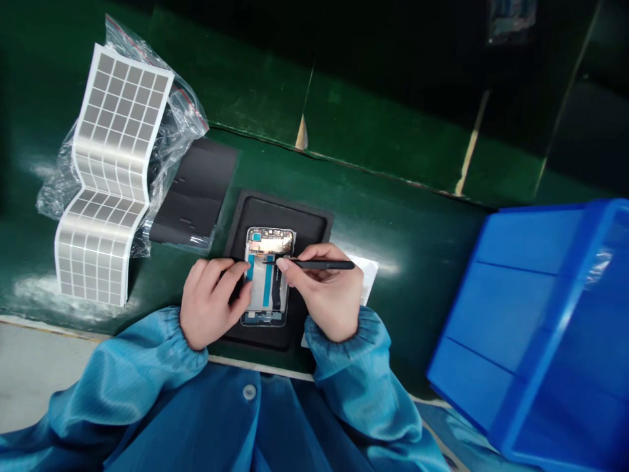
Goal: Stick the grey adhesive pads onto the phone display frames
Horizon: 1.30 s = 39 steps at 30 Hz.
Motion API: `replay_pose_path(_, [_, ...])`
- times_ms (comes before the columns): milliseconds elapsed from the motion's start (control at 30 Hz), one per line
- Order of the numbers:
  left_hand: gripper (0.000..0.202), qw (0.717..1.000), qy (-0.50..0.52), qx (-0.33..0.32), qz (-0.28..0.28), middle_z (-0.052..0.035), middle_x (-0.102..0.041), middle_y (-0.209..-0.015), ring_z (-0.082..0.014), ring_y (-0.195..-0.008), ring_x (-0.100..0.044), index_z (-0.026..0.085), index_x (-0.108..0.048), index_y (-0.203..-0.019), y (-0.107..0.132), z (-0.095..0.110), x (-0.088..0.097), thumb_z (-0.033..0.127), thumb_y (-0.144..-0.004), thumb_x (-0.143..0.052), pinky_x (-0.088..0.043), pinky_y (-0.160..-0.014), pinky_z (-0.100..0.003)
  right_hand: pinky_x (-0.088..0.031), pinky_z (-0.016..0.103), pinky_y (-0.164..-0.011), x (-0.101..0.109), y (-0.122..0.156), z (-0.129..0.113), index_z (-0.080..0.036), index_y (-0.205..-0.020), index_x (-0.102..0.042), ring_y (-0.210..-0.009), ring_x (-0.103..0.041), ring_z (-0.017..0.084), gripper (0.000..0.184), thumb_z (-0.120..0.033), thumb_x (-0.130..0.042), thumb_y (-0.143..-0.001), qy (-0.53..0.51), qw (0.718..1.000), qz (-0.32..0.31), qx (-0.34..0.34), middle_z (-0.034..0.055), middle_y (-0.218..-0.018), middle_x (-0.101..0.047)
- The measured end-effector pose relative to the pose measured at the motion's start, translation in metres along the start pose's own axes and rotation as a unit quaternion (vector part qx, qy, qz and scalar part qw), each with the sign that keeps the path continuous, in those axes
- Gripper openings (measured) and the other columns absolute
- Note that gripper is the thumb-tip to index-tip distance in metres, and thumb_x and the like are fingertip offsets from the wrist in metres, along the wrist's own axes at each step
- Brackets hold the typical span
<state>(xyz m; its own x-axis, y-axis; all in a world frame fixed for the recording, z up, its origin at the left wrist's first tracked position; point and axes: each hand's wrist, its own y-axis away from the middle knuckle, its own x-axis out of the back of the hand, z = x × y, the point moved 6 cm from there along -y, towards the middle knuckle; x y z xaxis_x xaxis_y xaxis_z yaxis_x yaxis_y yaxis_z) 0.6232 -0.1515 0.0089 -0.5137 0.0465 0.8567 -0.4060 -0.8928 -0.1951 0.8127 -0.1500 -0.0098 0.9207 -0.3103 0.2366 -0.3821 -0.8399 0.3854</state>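
Pinching a slim black tool (327, 265) between the fingers of the right hand (337, 288), tip right over the opened phone (258, 282)! Contact there, too small to tell. Over to the left hand (211, 298): bent loosely, fingertips at the phone's left edge; gripping or just steadying, impossible to tell.

And what a sight inside! Lying in a shallow black tray (309, 226) on the green desk (393, 328), insides up, slightly tilted. Silvery-grey across the middle, with two bright blue strips running lengthwise. Down the right side, a black band with tiny pale print. Up top, a crowded circuit board, pale gold patch, small teal square. Darker at the bottom end, dotted with little parts; rounded at the corners, thinly rimmed in pale metal.

Off to the left, a wavy sheet of grey stickers (111, 118); far right, a blue bin (496, 295).
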Motion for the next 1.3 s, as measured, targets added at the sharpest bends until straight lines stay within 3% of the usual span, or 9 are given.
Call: replay_pose_path(1300, [0.027, 1.0, 0.003, 0.003, -0.006, -0.0097, -0.066, -0.102, -0.0221, -0.086, -0.054, 0.016, -0.067, -0.112, 0.0004, -0.0002, -0.0009, 0.021, -0.085, -0.068, -0.046, -0.077, -0.036, -0.046, 0.022, -0.046, -0.0003, -0.0003, -0.0014, -0.021, -0.074, -0.06, -0.052, -0.057, 0.01, 0.028, -0.029, -0.086, -0.067, 0.015, 1.0, 0.006, 0.017, -0.0041, -0.061, -0.062])
